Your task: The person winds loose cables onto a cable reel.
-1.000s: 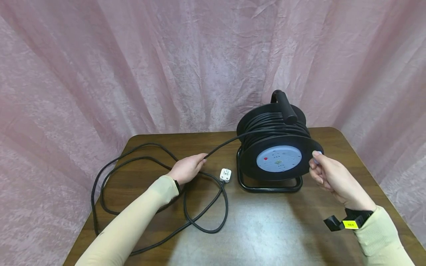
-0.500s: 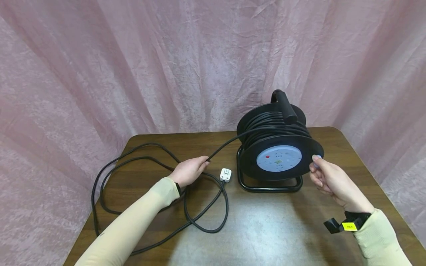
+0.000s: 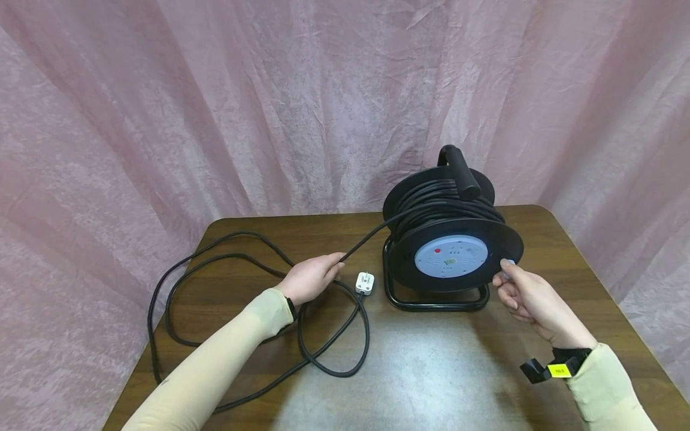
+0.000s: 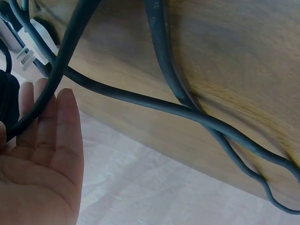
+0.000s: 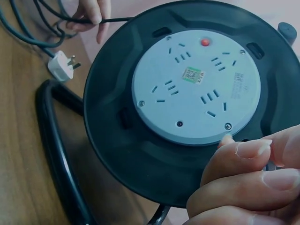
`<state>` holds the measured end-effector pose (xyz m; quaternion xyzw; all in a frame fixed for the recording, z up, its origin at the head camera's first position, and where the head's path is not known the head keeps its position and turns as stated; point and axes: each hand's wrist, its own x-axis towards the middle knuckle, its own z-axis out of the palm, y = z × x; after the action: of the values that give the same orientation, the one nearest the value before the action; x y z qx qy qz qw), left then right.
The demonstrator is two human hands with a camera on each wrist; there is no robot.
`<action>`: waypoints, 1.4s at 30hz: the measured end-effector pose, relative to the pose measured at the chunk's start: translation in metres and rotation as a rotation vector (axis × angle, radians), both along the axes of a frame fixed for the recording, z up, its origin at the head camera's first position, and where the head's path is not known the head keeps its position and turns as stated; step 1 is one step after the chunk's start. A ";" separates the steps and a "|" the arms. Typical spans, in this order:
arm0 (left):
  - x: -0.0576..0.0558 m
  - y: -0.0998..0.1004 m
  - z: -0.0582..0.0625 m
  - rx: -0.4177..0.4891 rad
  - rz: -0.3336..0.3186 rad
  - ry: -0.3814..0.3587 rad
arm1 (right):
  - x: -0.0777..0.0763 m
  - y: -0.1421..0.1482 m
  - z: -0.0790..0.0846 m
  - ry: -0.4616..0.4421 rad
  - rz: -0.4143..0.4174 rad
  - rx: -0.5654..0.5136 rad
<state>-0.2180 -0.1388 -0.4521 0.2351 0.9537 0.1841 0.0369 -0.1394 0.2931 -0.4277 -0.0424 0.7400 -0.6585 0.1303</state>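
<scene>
A black cable reel [image 3: 401,263] stands at the right of the table in the head view, wound with black cable and fitted with a pale grey socket panel [image 5: 154,117]. My right hand [image 3: 530,302] pinches the small light knob [image 3: 508,269] near the rim of its front disc. In the right wrist view the curled fingers mostly hide that knob. My left hand [image 3: 309,278] holds the black cable [image 3: 372,236] where it runs up to the reel. The cable crosses the fingers [image 4: 65,136] in the left wrist view, the thumb showing only at the edge.
A white plug [image 3: 365,283] lies between the left hand and the reel's tube frame [image 3: 436,307]. Loose cable loops [image 3: 162,299] spread over the left of the wooden table [image 3: 420,371]. A carry handle [image 3: 462,173] tops the reel, and a pink curtain [image 3: 345,108] hangs behind.
The right hand has moved the knob down and slightly left, turning the disc clockwise; the red button on the panel has shifted up and right. The left hand has slid slightly right.
</scene>
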 end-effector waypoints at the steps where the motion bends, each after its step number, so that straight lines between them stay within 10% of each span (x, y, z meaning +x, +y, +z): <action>1: 0.000 0.000 0.000 0.008 -0.001 -0.005 | 0.000 0.000 -0.002 0.000 -0.003 0.006; 42: 0.006 -0.011 -0.012 0.116 -0.022 -0.139 | -0.008 -0.051 -0.064 -0.261 0.002 0.048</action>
<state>-0.2120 -0.1502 -0.4642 0.2338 0.9339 0.2545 0.0915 -0.1479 0.2417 -0.4917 0.0463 0.7322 -0.6404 0.2272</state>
